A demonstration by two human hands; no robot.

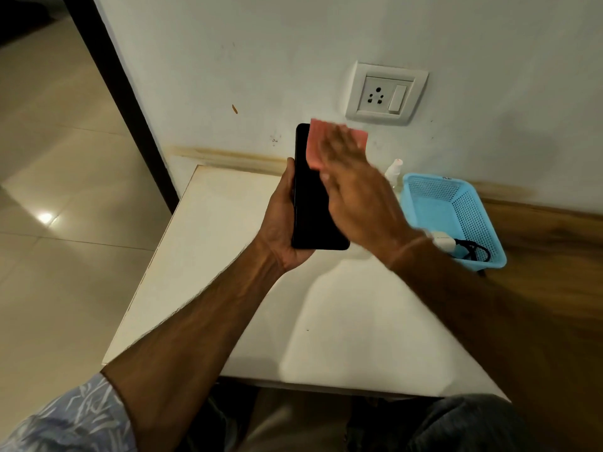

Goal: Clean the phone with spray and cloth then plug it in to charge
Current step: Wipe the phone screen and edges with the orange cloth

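Observation:
My left hand (pixel 283 223) grips a black phone (pixel 311 210) from below and the left side, holding it above the white table (pixel 228 256) with its dark face towards me. A pink cloth (pixel 315 148) lies on the phone's upper part, pressed there by the flat, straight fingers of my right hand (pixel 355 190), which is blurred. Behind that hand, by the wall, stands a small white spray bottle (pixel 394 171), mostly hidden. A white charger (pixel 443 241) with a black cable (pixel 474 251) lies in the blue basket (pixel 456 203).
A white wall socket with a switch (pixel 386 93) sits above the table. The blue basket stands at the table's right back corner, beside a wooden surface (pixel 548 256). Tiled floor (pixel 65 190) lies to the left. My knees show under the table's near edge.

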